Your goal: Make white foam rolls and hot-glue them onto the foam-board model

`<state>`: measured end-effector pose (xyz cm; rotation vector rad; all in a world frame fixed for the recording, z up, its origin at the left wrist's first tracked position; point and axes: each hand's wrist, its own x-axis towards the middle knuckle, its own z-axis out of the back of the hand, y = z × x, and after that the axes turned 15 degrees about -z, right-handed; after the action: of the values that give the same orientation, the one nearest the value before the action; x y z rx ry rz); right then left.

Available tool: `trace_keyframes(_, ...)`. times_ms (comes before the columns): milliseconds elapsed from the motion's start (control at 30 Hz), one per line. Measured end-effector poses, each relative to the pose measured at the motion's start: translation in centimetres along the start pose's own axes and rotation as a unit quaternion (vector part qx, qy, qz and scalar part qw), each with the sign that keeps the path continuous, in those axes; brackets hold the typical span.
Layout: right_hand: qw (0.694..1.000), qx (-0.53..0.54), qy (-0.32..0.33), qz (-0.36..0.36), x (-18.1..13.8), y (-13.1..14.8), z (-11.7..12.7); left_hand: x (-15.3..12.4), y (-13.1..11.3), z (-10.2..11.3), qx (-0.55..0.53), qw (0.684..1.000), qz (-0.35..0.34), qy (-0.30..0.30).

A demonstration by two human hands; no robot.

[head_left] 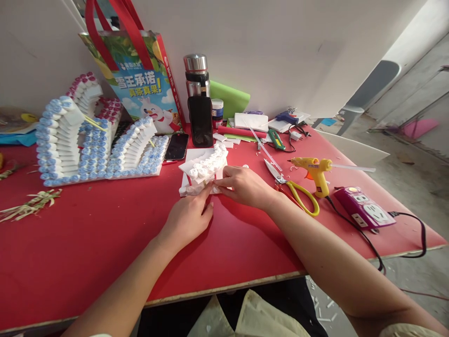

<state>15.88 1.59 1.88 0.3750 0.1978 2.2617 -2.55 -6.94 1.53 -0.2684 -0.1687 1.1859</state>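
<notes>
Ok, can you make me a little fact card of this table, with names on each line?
Left hand: fingertips at the near edge of the white paper piece
Right hand: fingers at the same piece's near right side
Other hand's point: left hand
White paper piece: topped with rolled, rose-like bits
Table: red
Right side: yellow glue gun, scissors, purple power strip
Left side: blue-and-white paper piece
Back: shopping bag, upright phone, metal flask
</notes>
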Motion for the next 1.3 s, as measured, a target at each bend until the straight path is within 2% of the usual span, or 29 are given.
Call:
trace_keyframes(167,0.999,-0.034,0.003,0.022,0.1,0.5,0.1,-0.2,0.0,-0.2,-0.015,1.000,-0.005,-0.018)
trace_keyframes(267,1.000,0.026,-0.005,0.013,0.0,-0.1,0.2,-0.7,-0.1,-0.3,-0.024,0.998,-0.022,-0.044)
trace_keyframes(433,0.977,0.193,-0.037,-0.081,0.0,-2.0,1.3,-1.3,-0.1,-0.1,0.067,0.996,-0.028,-0.057)
trace_keyframes(533,0.960,0.252,-0.004,-0.124,0.0,-2.5,1.9,-1.1,0.0,0.4,0.114,0.992,-0.040,-0.032)
trace_keyframes(667,0.952,0.265,0.033,-0.152,0.1,-2.6,1.6,-0.7,-0.2,0.7,0.151,0.987,-0.050,0.000)
trace_keyframes(800,0.950,0.278,0.052,-0.133,0.2,-2.5,0.5,-0.4,-0.5,0.2,0.179,0.983,-0.044,0.015)
trace_keyframes(967,0.956,0.268,0.046,-0.106,0.2,-2.3,-0.2,-0.3,-0.2,-0.2,0.181,0.982,-0.042,0.020)
trace_keyframes(1300,0.950,0.286,0.060,-0.112,0.2,-2.0,-0.3,0.0,-0.2,-0.2,0.164,0.985,-0.041,0.026)
